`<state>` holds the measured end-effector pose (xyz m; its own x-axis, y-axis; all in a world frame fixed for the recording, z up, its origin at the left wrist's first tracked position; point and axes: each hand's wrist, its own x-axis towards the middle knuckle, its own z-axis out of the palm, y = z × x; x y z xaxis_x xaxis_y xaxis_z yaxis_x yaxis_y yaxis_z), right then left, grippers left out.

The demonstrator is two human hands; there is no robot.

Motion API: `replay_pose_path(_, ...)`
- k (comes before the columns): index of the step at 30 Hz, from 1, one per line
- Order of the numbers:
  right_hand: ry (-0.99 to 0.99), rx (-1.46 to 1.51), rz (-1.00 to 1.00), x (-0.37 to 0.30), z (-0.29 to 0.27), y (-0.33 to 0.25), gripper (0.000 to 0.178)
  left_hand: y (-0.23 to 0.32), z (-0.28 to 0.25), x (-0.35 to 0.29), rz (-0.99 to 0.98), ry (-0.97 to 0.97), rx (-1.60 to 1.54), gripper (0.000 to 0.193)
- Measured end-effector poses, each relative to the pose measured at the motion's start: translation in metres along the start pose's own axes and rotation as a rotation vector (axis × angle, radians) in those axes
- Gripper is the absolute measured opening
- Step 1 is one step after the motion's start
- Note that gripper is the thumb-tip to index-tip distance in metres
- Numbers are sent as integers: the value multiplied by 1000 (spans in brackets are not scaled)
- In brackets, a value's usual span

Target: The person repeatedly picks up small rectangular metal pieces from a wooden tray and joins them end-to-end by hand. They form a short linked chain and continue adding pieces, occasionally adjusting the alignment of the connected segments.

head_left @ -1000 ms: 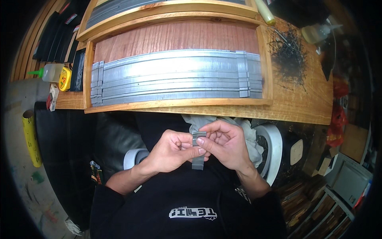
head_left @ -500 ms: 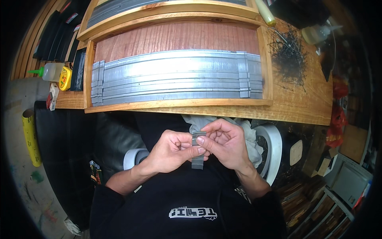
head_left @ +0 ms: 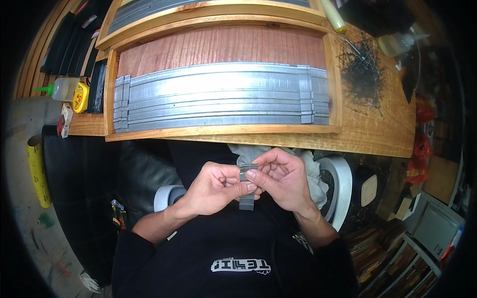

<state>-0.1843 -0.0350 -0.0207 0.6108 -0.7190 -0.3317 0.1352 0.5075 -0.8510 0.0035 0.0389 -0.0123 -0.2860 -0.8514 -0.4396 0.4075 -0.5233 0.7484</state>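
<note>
In front of my chest I hold a short grey strip-like piece (head_left: 247, 203) with thin crosswise lines. It hangs upright between my two hands. My left hand (head_left: 217, 185) pinches it from the left, the thumb lying across its middle. My right hand (head_left: 282, 180) grips it from the right, with the thumb pressed on its front and the index finger at its top end. The fingers cover much of the piece. Beyond my hands, a wooden tray (head_left: 223, 132) holds flat rows of shiny grey strips (head_left: 213, 94) with narrow crosswise pieces near both ends.
The tray lies on a wooden table (head_left: 382, 134). A pile of thin dark pieces (head_left: 360, 69) and a squeeze bottle (head_left: 397, 43) are at right. On the left are a yellow tape measure (head_left: 81, 97) and a green-tipped bottle (head_left: 64, 89). White chair armrests (head_left: 342, 186) flank me.
</note>
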Motion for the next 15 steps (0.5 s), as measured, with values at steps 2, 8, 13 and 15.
replay_pose_path(2, 0, 3, 4, 0, 0, -1, 17, 0, 0, 1, -6, -2, -8, 20)
replay_pose_path(8, 13, 18, -6, 0, 0, -2, 17, 0, 1, 2, -3, 4, -39, 17)
replay_pose_path(13, 21, 27, -8, -1, -1, -3, 16, 2, 2, 3, 5, 6, -23, 16)
replay_pose_path(15, 23, 28, -8, -1, -1, -3, 16, 2, 2, 3, 10, 13, -25, 15)
